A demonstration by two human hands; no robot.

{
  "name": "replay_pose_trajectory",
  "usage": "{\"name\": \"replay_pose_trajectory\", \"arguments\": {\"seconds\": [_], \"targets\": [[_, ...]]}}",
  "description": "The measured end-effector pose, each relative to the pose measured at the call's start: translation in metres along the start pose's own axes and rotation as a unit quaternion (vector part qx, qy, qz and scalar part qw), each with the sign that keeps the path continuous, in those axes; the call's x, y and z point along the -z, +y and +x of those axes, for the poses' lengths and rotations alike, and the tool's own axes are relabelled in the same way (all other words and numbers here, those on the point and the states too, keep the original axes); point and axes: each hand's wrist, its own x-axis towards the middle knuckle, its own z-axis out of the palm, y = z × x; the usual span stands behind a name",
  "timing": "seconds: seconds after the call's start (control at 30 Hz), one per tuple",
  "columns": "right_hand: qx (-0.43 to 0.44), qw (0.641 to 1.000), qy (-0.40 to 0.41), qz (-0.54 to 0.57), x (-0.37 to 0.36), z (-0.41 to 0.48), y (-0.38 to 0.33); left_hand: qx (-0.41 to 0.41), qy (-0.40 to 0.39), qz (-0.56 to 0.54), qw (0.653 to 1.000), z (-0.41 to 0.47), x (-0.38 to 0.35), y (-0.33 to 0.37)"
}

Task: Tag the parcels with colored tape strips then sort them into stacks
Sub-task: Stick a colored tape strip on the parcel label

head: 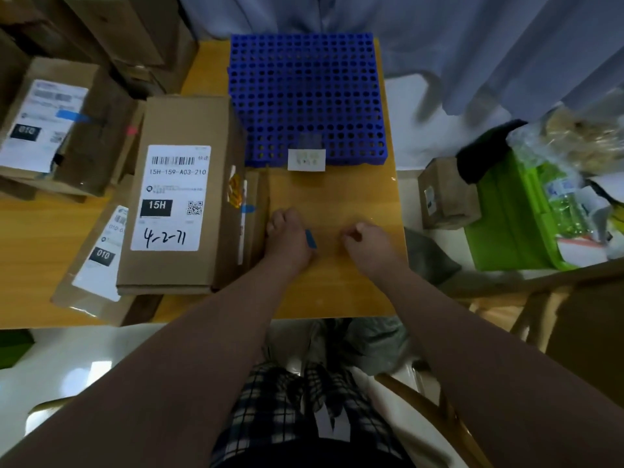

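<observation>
A yellow wooden table (337, 292) is filling the middle of the head view. A blue perforated tray (305, 96) is lying at its far side, and a green crate (506, 224) is standing on the floor to the right.

Cardboard parcels are crowding the left. The large labelled parcel (175, 214) is lying on top of a flat parcel (98, 261). A slim parcel (258, 204) is standing just beside the large one and is already wearing a blue tag (248, 208). The far-left parcel (64, 130) is wearing one too.

The left hand (287, 238) is resting on the table against the slim parcel. Its fingers are curled, and it seems to be pinching a blue tape strip (310, 238) at its thumb side. The right hand (366, 244) is hovering near it, with its fingers curled in and thumb meeting forefinger. Nothing is showing in its grip.

The step appears to be tagging the next parcel. To do it well, the person is probably needing to:
- keep the strip flat and away from the sticky side
- lay it on bare cardboard rather than over a barcode
- press it down from one end
- leave the tag facing outward, so the stacks are readable at a glance
</observation>
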Motion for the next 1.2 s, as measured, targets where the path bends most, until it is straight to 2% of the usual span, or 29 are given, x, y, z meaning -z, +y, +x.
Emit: {"name": "replay_pose_trajectory", "arguments": {"seconds": [0.1, 0.23, 0.37, 0.43, 0.5, 0.57, 0.67, 0.73, 0.8, 0.97, 1.1, 1.2], "targets": [[-0.002, 0.998, -0.023, 0.051, 0.000, 0.000, -0.005, -0.036, 0.011, -0.089, 0.995, -0.007, 0.003, -0.002], [-0.026, 0.980, -0.080, 0.181, 0.012, -0.008, -0.023, -0.063, 0.049, -0.211, 0.974, -0.026, 0.018, 0.012], [0.047, 0.934, -0.066, 0.347, 0.041, -0.025, -0.063, -0.119, 0.106, -0.329, 0.931, -0.047, 0.065, 0.033], [0.077, 0.911, -0.058, 0.400, 0.056, -0.033, -0.088, -0.157, 0.136, -0.348, 0.914, -0.054, 0.094, 0.042], [0.109, 0.899, -0.047, 0.422, 0.069, -0.040, -0.111, -0.193, 0.159, -0.350, 0.903, -0.060, 0.120, 0.048], [0.142, 0.902, -0.040, 0.406, 0.077, -0.049, -0.132, -0.226, 0.169, -0.362, 0.888, -0.066, 0.141, 0.048], [0.173, 0.906, -0.013, 0.386, 0.082, -0.062, -0.158, -0.280, 0.219, -0.319, 0.879, -0.070, 0.168, 0.039], [0.187, 0.900, 0.009, 0.395, 0.082, -0.068, -0.172, -0.322, 0.260, -0.223, 0.883, -0.073, 0.185, 0.031], [0.199, 0.895, 0.010, 0.399, 0.082, -0.073, -0.184, -0.362, 0.266, -0.144, 0.882, -0.075, 0.200, 0.023], [0.218, 0.888, -0.028, 0.404, 0.081, -0.078, -0.201, -0.368, 0.257, -0.121, 0.886, -0.079, 0.227, 0.014], [0.224, 0.899, -0.036, 0.376, 0.081, -0.078, -0.207, -0.406, 0.302, -0.082, 0.858, -0.077, 0.235, 0.012], [0.222, 0.898, -0.028, 0.380, 0.078, -0.079, -0.210, -0.397, 0.271, -0.091, 0.872, -0.073, 0.237, 0.009]]}}
